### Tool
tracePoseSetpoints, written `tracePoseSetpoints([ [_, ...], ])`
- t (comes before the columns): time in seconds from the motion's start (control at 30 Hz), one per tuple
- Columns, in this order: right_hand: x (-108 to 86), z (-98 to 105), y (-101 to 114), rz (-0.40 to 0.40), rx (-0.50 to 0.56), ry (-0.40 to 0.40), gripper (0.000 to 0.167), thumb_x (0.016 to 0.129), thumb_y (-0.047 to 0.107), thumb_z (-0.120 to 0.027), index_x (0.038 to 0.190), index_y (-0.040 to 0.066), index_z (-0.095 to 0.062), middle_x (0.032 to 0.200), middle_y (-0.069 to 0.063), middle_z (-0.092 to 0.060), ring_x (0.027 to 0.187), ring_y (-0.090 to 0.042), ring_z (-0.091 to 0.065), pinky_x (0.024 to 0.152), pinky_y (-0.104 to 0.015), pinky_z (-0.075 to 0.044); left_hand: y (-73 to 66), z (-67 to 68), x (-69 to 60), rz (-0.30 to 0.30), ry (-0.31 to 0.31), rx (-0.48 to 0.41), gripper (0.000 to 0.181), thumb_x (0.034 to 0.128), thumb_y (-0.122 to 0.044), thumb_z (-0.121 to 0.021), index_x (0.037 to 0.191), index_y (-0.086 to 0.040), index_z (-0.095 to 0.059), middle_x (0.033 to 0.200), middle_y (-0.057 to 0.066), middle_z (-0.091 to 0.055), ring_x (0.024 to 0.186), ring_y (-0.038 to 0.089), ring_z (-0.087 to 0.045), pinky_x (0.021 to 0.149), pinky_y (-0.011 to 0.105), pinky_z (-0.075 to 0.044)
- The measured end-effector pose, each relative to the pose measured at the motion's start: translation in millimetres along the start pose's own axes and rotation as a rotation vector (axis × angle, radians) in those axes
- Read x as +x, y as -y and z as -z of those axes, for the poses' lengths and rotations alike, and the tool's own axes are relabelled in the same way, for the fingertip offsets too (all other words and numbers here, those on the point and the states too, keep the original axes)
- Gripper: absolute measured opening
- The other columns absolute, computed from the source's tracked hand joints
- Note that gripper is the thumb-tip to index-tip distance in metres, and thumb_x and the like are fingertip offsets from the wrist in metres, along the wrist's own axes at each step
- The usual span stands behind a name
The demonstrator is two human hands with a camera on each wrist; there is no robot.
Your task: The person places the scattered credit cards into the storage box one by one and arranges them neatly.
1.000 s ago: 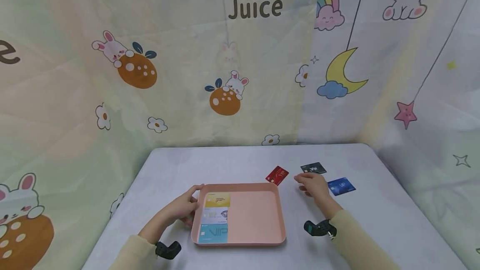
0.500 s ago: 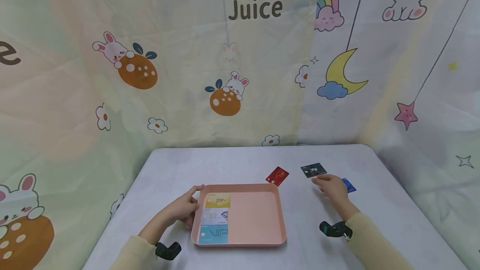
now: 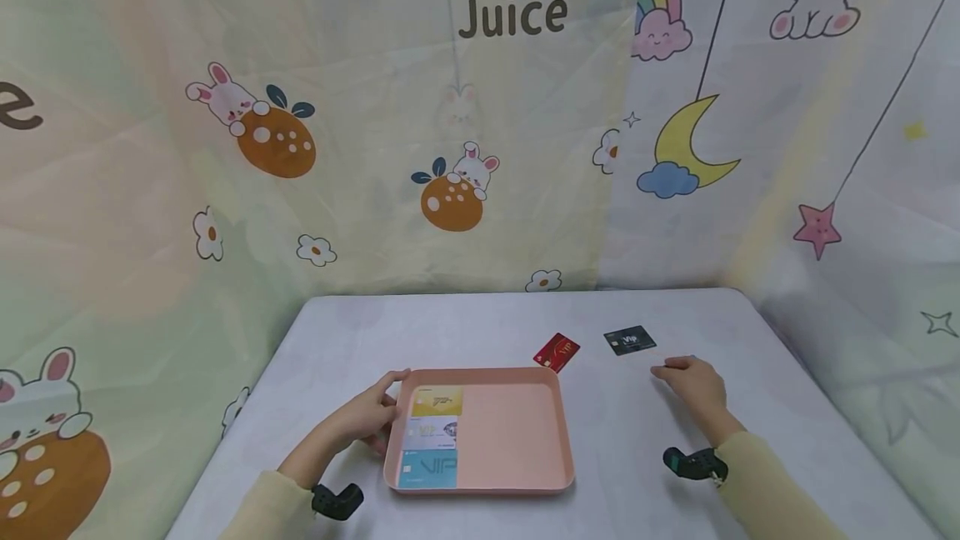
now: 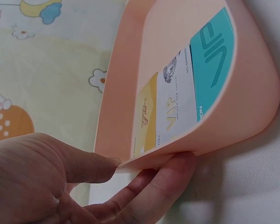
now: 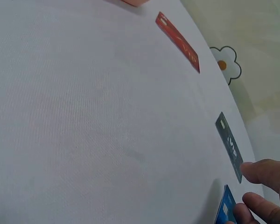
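Observation:
My left hand (image 3: 363,417) holds the left rim of a pink tray (image 3: 517,432); in the left wrist view its thumb lies on the rim, fingers beneath. A yellow card (image 3: 437,401), a white card (image 3: 429,432) and a teal card (image 3: 427,469) lie in a column inside. My right hand (image 3: 693,394), fingers bent, is low over the table's right side. Its fingertips overlap a blue card (image 5: 225,210) in the right wrist view; whether they pinch it is unclear. The head view hides that card. A black card (image 3: 630,340) lies just beyond the right hand.
A red card (image 3: 557,352) lies against the tray's far right corner, on the white table (image 3: 450,327). Patterned cloth (image 3: 360,90) hangs behind the table and along its sides. A black wrist device (image 3: 696,465) is on the right wrist.
My right hand has moved rightward from beside the black card to over the blue card, which it now covers in the head view. My left hand and the tray have stayed put.

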State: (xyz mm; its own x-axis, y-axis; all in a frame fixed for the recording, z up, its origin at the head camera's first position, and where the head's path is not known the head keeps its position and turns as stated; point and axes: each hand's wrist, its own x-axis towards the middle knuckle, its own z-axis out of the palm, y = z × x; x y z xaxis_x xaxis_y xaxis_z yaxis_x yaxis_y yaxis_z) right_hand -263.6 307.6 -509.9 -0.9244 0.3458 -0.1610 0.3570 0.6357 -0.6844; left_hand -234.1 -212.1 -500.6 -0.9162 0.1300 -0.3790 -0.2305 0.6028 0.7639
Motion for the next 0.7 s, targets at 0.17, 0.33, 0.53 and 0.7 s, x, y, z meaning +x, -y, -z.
tracePoseSetpoints([
  [0.17,2.8,6.0,-6.1,-0.014,-0.008,-0.012,0.052,0.097,0.032,-0.065,0.129,-0.009,-0.060,0.132,-0.034,-0.057,0.119,-0.050,-0.053,0.095,-0.057,-0.048,0.9,0.7,0.3,0.005,0.004,-0.011,0.069,0.0986,-0.004,-0.055,0.161,-0.024,-0.033,0.108,0.015,-0.059,0.073,0.026,-0.066,0.052,0.033,-0.059],
  [0.33,5.9,12.5,-15.1,-0.009,-0.036,0.001,0.055,0.096,0.032,-0.065,0.129,-0.012,-0.059,0.135,-0.038,-0.053,0.121,-0.054,-0.050,0.099,-0.061,-0.046,1.6,0.7,1.6,0.010,0.007,-0.013,0.068,0.0989,-0.004,-0.055,0.160,-0.024,-0.033,0.109,0.015,-0.058,0.073,0.026,-0.066,0.052,0.032,-0.058],
  [0.53,6.2,17.6,-19.9,-0.030,-0.053,0.001,0.061,0.096,0.032,-0.067,0.133,-0.015,-0.053,0.137,-0.039,-0.050,0.124,-0.056,-0.048,0.102,-0.063,-0.045,1.4,0.8,1.0,0.001,0.010,-0.012,0.068,0.0990,-0.004,-0.055,0.160,-0.024,-0.033,0.109,0.016,-0.058,0.073,0.026,-0.066,0.052,0.032,-0.058],
  [0.7,4.2,21.4,-20.8,-0.013,-0.084,0.003,0.066,0.096,0.031,-0.067,0.136,-0.018,-0.048,0.137,-0.041,-0.049,0.124,-0.057,-0.048,0.102,-0.064,-0.046,-0.6,0.8,-1.3,0.002,0.007,-0.012,0.067,0.0996,-0.004,-0.055,0.160,-0.023,-0.033,0.109,0.016,-0.059,0.073,0.026,-0.066,0.052,0.033,-0.059],
])
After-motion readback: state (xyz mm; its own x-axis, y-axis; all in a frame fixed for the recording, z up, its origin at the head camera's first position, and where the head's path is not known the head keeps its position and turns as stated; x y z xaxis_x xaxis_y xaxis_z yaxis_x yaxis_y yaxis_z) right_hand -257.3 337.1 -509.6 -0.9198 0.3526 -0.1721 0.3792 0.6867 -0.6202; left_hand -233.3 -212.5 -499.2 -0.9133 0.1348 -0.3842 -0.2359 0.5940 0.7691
